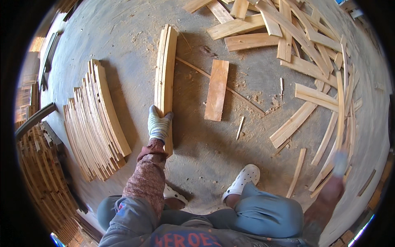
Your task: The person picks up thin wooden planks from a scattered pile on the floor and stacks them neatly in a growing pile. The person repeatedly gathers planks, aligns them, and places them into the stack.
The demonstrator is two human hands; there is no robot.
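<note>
My left hand point(159, 124), in a knitted work glove, is closed around a bundle of thin wooden slats point(165, 68) standing on edge on the concrete floor in front of me. My right hand point(340, 161), also gloved, is blurred at the far right, down among loose slats point(329, 136); whether it holds one cannot be told. A short flat board point(217, 89) lies just right of the bundle. A neat row of slats stacked on edge point(96, 123) lies to the left of my left hand.
A large loose heap of boards and offcuts point(288, 29) covers the floor at the top right. Sawdust and splinters are scattered about. Stacked timber point(39, 164) stands at the far left. My feet in white clogs point(242, 180) rest on the floor.
</note>
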